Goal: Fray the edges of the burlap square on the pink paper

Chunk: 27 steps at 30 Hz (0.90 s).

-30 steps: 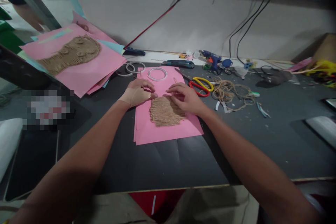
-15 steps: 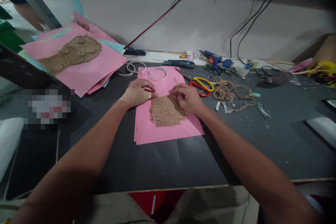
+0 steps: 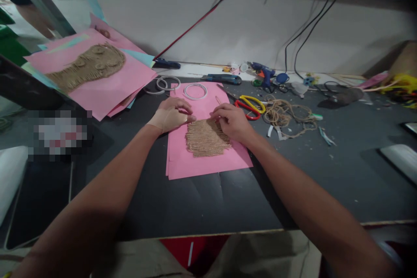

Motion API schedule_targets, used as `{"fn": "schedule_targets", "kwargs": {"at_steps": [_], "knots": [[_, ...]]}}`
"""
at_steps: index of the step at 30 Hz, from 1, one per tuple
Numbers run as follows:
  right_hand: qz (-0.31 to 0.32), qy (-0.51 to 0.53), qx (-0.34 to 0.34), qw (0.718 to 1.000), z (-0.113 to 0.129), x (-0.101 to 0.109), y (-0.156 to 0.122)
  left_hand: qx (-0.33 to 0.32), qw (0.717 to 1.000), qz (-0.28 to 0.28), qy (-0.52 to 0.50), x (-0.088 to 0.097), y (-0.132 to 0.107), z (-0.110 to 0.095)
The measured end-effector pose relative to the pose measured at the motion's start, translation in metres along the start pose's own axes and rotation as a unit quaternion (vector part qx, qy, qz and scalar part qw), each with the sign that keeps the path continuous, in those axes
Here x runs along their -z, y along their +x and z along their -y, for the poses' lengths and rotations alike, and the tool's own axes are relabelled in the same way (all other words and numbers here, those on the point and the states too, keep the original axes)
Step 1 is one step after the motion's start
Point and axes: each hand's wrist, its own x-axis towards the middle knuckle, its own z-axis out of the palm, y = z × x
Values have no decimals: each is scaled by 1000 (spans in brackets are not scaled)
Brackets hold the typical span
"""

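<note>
My left hand (image 3: 171, 115), wrapped in a beige bandage, rests on the pink paper (image 3: 208, 163), fingertips curled towards the top of a jute twine fringe panel (image 3: 206, 138). My right hand (image 3: 232, 122) lies over the panel's upper right edge, its fingertips close together. A thin wooden stick (image 3: 217, 100) stands just above those fingers. Whatever lies between the fingers of either hand is too small to tell. Two white rings (image 3: 195, 91) lie on the paper above my hands.
A finished-looking jute piece (image 3: 86, 67) lies on stacked pink sheets at left. Red-and-yellow scissors (image 3: 248, 106), a loose jute coil (image 3: 288, 118), a utility knife (image 3: 221, 79) and a glue gun (image 3: 265, 74) lie on the black table (image 3: 202, 200), with more rings (image 3: 167, 83) nearby.
My right hand has shifted slightly to the right since the oldest frame. My left hand and the paper have hardly moved.
</note>
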Motion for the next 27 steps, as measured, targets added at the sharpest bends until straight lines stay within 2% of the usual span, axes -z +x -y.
{"fn": "schedule_targets", "kwargs": {"at_steps": [7, 12, 21, 27], "knots": [[-10, -14, -20, 1000, 0, 1, 0, -2, 1000, 1, 17, 1, 1, 2], [-4, -56, -9, 998, 1, 3, 0, -6, 1000, 1, 11, 0, 1, 3], [33, -61, 17, 997, 2, 4, 0, 3, 1000, 1, 19, 0, 1, 2], [35, -84, 8, 996, 3, 4, 1, 4, 1000, 3, 20, 1, 1, -1]]}}
